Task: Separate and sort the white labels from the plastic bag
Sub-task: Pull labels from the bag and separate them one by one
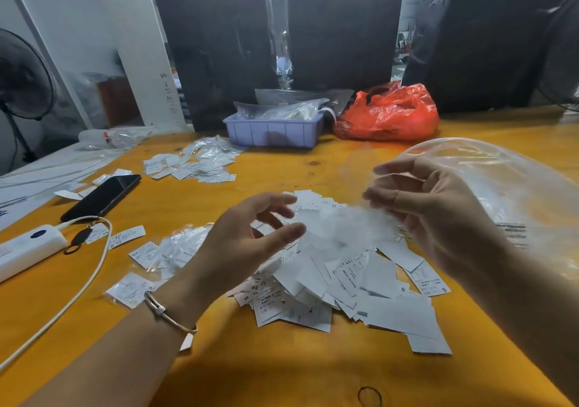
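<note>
A loose pile of white labels [351,284] lies on the yellow table [282,369], in front of me. My right hand [432,212] is raised above the pile's right side, its curled fingers holding the mouth of a clear plastic bag [507,187] that balloons over my wrist. Blurred labels [341,221] hang in the air between my hands, just below the bag's mouth. My left hand [250,234] hovers over the pile's left side, palm turned inward with relaxed fingers, holding nothing. A bracelet sits on that wrist.
Small bagged labels [156,265] lie left of the pile, with more at the back [197,164]. A black phone [103,196], a white power bank [28,250] and its cable lie at the left. A lilac tray [272,132] and a red bag [388,113] stand behind.
</note>
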Tool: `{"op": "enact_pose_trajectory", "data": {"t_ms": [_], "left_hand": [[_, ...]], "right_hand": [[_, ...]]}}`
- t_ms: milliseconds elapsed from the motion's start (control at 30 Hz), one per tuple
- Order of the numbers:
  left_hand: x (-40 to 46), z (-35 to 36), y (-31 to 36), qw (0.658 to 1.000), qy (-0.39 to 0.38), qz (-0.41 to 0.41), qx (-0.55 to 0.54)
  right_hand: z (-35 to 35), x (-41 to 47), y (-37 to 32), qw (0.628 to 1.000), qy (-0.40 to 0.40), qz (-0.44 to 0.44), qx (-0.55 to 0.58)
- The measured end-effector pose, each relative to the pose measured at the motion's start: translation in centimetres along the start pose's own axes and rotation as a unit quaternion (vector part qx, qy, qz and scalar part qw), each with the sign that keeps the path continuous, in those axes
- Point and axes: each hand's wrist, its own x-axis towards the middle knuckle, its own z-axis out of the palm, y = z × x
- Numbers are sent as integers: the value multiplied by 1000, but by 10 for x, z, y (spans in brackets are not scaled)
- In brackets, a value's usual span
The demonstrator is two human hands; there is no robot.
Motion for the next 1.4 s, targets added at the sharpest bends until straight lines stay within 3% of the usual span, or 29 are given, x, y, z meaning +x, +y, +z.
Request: {"op": "enact_pose_trajectory", "data": {"t_ms": [167,300,400,433,467,533,567,733,867,1000,1100,1167,1233,1300,1333,1400], "left_hand": [[-3,12,15,969,-137,-75,-193],[-5,13,15,972,-121,-63,-190],[-3,8,11,976,-103,-73,-176],[-2,6,10,977,-94,-79,-176],[-2,5,9,977,-84,-84,-180],[-1,3,5,976,-64,-90,-189],[-1,2,5,975,-58,-92,-192],[-2,4,5,975,-54,-98,-190],[-2,4,5,972,-48,-111,-201],[-1,4,6,968,-46,-125,-213],[-1,4,7,968,-54,-127,-210],[-1,5,7,971,-58,-127,-195],[0,5,7,973,-66,-129,-180],[0,4,9,971,-92,-125,-182],[-1,3,10,968,-114,-120,-188],[-3,1,13,963,-161,-104,-191]], "right_hand": [[19,-10,12,999,-42,24,23],[15,-7,14,999,-32,11,-19],[-5,4,9,992,39,-28,-116],[-17,9,8,971,83,-83,-210],[-31,15,7,920,125,-155,-338],[-57,24,5,767,177,-249,-565],[-66,27,4,716,187,-249,-625],[-73,33,13,610,167,-132,-763],[-69,31,13,586,112,10,-803],[-65,30,8,590,102,52,-799],[-57,27,5,617,135,-45,-774],[-47,21,3,675,141,-170,-704],[-30,14,3,765,98,-240,-590],[-10,5,8,863,-13,-201,-463],[0,0,10,892,-78,-161,-414],[15,-9,15,914,-179,-88,-353]]}}
